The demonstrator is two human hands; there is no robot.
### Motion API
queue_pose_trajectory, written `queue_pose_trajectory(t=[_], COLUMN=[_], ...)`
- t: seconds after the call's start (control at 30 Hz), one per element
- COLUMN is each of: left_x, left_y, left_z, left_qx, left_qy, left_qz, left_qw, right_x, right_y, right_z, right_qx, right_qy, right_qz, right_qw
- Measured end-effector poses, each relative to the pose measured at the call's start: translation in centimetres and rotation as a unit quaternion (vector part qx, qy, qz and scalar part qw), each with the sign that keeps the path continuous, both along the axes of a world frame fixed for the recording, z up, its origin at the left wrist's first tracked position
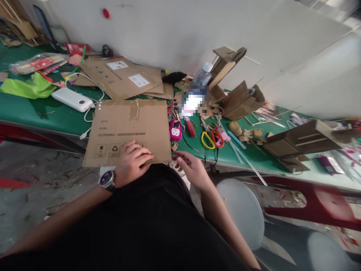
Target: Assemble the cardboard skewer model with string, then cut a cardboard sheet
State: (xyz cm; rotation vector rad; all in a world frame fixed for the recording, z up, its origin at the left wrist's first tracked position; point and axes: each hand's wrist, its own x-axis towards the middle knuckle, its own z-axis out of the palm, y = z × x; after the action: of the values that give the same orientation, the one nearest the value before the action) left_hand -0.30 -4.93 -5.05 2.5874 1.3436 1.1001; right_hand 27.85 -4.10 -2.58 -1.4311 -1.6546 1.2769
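Observation:
A flat piece of brown cardboard (152, 124) with printed text and handling symbols lies on the green table's front edge and overhangs it toward me. My left hand (132, 160), a watch on its wrist, rests on the cardboard's lower part, palm down with fingers stretched out. Just beside the cardboard's lower right corner is my right hand (193, 169). Its fingers are loosely bent, thumb and forefinger apart, and I see nothing held in them. A pink case (175, 130) sits right of the cardboard, near a red-handled tool (190, 127) and yellow-and-red-handled scissors (211, 139).
More cardboard sheets (113, 77) lie behind. A white power bank (72, 99) with a cable is at left. A plastic bottle (202, 75) and cardboard constructions (242, 103) stand at back right. Stools (239, 210) are below the table at right.

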Motion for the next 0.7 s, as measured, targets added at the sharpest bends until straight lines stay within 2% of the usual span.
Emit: queue_pose_trajectory(t=[0.07, 0.17, 0.3, 0.47, 0.57, 0.7], left_x=[0.0, -0.1, -0.2, -1.0, -2.9, -7.1], left_y=[0.0, 0.0, -0.1, -0.1, 0.6, 2.5], left_z=[0.0, 0.1, 0.6, 2.1, 2.8, 2.6], left_qx=[-0.002, -0.005, -0.01, -0.013, -0.002, 0.042], left_qy=[-0.005, -0.005, -0.015, -0.056, -0.082, -0.153], left_qz=[-0.008, -0.019, -0.032, -0.034, 0.011, 0.151], left_qw=[1.0, 1.0, 0.999, 0.998, 0.997, 0.976], right_x=[-1.4, -3.3, -4.4, -3.2, -1.3, 2.3], right_y=[0.2, 0.6, 1.0, 1.1, 1.1, 1.1], right_z=[-0.7, -1.3, -1.3, -0.9, -0.8, -0.8], right_qx=[-0.078, -0.131, -0.126, -0.077, -0.041, -0.01], right_qy=[0.119, 0.217, 0.256, 0.246, 0.228, 0.19], right_qz=[0.015, 0.019, 0.008, -0.009, -0.038, -0.061], right_qw=[0.99, 0.967, 0.958, 0.966, 0.972, 0.98])
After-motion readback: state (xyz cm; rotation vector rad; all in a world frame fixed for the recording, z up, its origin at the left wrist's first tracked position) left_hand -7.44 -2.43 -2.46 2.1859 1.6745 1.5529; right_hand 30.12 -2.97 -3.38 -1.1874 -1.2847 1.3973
